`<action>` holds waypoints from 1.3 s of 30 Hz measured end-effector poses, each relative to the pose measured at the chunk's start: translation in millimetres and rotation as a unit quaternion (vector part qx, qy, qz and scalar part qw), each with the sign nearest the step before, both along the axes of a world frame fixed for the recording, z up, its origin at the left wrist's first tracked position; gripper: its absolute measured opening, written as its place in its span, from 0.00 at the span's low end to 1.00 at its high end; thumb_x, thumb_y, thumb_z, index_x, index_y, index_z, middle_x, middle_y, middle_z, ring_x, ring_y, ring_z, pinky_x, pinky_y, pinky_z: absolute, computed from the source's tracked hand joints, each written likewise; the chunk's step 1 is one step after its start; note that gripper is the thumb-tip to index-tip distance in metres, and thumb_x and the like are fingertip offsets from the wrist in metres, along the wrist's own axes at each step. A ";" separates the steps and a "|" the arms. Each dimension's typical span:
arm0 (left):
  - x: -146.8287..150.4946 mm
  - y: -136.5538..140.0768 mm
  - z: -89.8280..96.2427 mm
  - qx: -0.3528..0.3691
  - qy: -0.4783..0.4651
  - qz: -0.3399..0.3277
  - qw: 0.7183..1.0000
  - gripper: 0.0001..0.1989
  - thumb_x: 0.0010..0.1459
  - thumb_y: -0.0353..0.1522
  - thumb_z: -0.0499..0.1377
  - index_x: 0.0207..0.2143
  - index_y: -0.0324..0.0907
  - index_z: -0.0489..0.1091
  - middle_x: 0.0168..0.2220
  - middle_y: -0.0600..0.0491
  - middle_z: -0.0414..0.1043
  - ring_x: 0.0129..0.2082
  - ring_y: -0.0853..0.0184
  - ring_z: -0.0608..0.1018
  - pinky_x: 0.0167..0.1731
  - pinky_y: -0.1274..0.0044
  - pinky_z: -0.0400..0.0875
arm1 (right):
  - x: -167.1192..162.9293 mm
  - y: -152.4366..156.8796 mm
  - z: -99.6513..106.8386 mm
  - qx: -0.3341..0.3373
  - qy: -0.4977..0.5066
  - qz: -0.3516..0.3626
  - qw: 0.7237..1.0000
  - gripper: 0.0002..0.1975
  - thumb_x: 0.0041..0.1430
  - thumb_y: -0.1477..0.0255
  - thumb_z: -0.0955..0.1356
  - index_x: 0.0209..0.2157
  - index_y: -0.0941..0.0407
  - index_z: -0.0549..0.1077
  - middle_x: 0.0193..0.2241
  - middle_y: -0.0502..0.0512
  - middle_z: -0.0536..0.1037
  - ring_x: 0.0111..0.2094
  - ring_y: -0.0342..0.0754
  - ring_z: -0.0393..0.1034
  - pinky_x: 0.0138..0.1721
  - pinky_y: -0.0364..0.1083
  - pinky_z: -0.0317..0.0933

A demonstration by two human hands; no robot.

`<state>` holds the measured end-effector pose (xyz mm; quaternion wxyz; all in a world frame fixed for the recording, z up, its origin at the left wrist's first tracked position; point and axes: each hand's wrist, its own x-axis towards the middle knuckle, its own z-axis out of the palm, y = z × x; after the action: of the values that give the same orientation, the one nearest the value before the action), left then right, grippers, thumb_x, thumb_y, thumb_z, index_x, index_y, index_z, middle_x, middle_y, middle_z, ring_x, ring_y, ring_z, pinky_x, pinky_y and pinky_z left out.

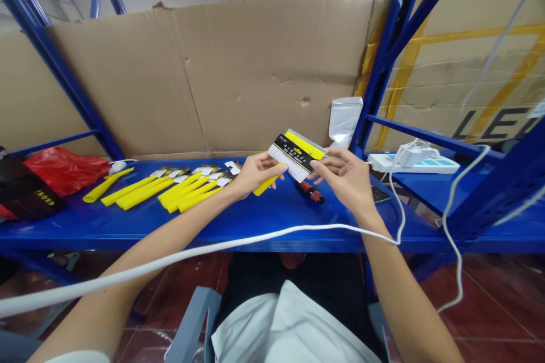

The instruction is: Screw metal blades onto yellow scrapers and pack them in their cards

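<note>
In front of me, above the blue shelf, I hold a yellow-handled tool with a black, yellow and white printed card (294, 154) over its far end. The card hides that end, so the exact kind of tool does not show. My left hand (256, 173) pinches the card's lower left side, the thumb on top and the yellow handle sticking out below. At the card's right edge, my right hand (347, 176) grips with thumb and fingers. Beneath, on the shelf, lies a red and black screwdriver-like tool (313, 193), partly covered by the card.
Several similar yellow-handled tools (145, 195) with cards lie in a row at left on the blue shelf (255, 229). Beyond them are a red plastic bag (68, 167) and a black bag (25, 190). A white power strip (426, 163) stands right; a white cable (238, 243) crosses before me.
</note>
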<state>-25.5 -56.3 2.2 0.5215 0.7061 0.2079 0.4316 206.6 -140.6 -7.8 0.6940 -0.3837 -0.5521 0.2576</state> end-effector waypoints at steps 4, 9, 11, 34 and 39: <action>-0.1 -2.3 1.8 0.031 0.031 0.025 0.999 0.28 0.55 0.51 0.79 0.43 0.38 0.83 0.30 0.49 0.83 0.24 0.68 0.78 0.23 0.77 0.73 | 0.9 0.0 0.5 0.000 -0.008 0.000 1.000 0.31 0.51 0.51 0.86 0.47 0.52 0.76 0.31 0.52 0.87 0.28 0.54 0.86 0.26 0.47 0.79; 0.1 -1.0 -1.1 0.078 0.064 0.056 0.993 0.29 0.59 0.57 0.74 0.35 0.39 0.82 0.31 0.47 0.84 0.21 0.70 0.75 0.20 0.77 0.70 | 0.7 -0.2 0.2 0.004 -0.021 0.002 1.000 0.31 0.51 0.51 0.85 0.48 0.52 0.77 0.33 0.52 0.87 0.30 0.54 0.86 0.25 0.46 0.78; -0.1 0.7 -3.6 0.094 0.072 0.070 0.990 0.29 0.60 0.58 0.72 0.33 0.40 0.80 0.28 0.49 0.81 0.21 0.69 0.75 0.20 0.77 0.70 | 1.2 0.5 -1.6 0.000 -0.033 0.004 0.999 0.31 0.53 0.51 0.85 0.50 0.51 0.77 0.36 0.53 0.87 0.30 0.54 0.86 0.24 0.46 0.78; -7.0 3.1 -8.5 0.261 0.174 0.127 0.941 0.26 0.70 0.51 0.65 0.28 0.41 0.78 0.23 0.55 0.74 0.24 0.69 0.68 0.28 0.74 0.56 | 0.7 0.0 -5.5 -0.036 -0.057 0.054 0.996 0.27 0.57 0.53 0.84 0.51 0.51 0.78 0.43 0.57 0.89 0.27 0.53 0.85 0.20 0.47 0.78; -8.2 3.7 -7.2 0.288 0.171 0.137 0.932 0.26 0.71 0.52 0.65 0.28 0.42 0.78 0.24 0.56 0.73 0.25 0.69 0.68 0.30 0.74 0.57 | 2.4 1.8 -6.2 -0.003 -0.041 0.005 0.999 0.24 0.57 0.54 0.84 0.46 0.53 0.81 0.44 0.58 0.89 0.29 0.52 0.86 0.26 0.47 0.81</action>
<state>-33.7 -52.6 -5.1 0.1885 0.8536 0.2554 0.4130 209.0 -138.8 -14.0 0.6678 -0.3935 -0.5815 0.2471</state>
